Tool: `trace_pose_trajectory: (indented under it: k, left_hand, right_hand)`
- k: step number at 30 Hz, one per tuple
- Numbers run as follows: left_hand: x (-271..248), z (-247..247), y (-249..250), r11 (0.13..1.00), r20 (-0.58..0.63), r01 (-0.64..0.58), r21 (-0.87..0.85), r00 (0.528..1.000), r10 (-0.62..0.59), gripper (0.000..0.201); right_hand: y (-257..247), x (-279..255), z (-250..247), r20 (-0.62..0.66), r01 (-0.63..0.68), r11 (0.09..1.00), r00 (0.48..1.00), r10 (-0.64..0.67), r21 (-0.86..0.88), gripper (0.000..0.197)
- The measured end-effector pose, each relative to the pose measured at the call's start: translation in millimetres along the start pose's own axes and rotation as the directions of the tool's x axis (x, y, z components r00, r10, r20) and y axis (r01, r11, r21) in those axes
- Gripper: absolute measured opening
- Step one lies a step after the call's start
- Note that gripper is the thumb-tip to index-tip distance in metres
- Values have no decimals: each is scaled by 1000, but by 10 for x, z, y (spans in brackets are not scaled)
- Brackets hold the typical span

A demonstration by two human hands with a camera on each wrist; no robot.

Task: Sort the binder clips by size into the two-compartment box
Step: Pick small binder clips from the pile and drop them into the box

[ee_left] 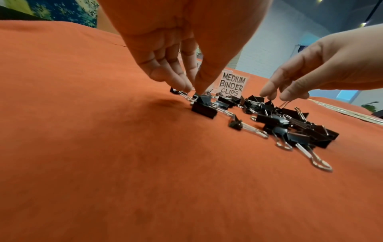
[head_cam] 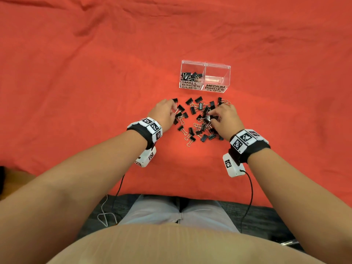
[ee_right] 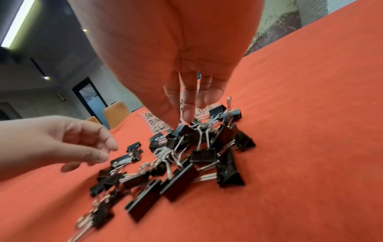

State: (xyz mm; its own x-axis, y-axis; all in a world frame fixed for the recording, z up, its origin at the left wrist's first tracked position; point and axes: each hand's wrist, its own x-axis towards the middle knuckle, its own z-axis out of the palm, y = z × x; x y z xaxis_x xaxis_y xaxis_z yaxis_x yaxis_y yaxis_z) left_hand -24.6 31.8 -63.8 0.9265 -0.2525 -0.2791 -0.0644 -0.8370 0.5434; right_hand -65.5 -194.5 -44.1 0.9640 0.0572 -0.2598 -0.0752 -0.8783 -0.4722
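Note:
A clear two-compartment box [head_cam: 204, 63] stands past the pile. Its left half, labelled SMALL BINDER CLIPS, holds several black clips [head_cam: 191, 76]; the half labelled MEDIUM BINDER CLIPS [ee_left: 233, 85] is empty. Loose black binder clips [head_cam: 200, 119] of two sizes lie scattered on the red cloth. At the pile's left edge my left hand [head_cam: 165, 111] reaches down, thumb and fingertips [ee_left: 186, 87] closing on a small clip [ee_left: 202, 99]. My right hand [head_cam: 224, 117] hangs over the pile's right side, with its thumb and index finger [ee_right: 187, 114] pinching a clip [ee_right: 183, 129] at the top of the heap.
Wrinkled red cloth [head_cam: 95, 82] covers the whole table. Its near edge runs just above my lap [head_cam: 179, 208], where the wrist cameras' cables hang down. Bare cloth lies to the left, right and behind the box.

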Motion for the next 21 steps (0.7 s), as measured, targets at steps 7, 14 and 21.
trace_pose_trajectory:
  k: [7, 14, 21]
  left_hand:
    - [77, 130, 245, 981, 37, -117, 155, 993, 112, 20]
    - [107, 173, 298, 974, 28, -93, 208, 996, 89, 22]
    - [82, -80, 251, 933, -156, 70, -353, 979, -132, 12]
  right_hand:
    - [-110, -94, 145, 96, 85, 986, 993, -72, -142, 21]
    - [-280, 131, 203, -2, -34, 990, 999, 34, -137, 37]
    - [-316, 233, 260, 40, -75, 994, 996, 79, -80, 25]
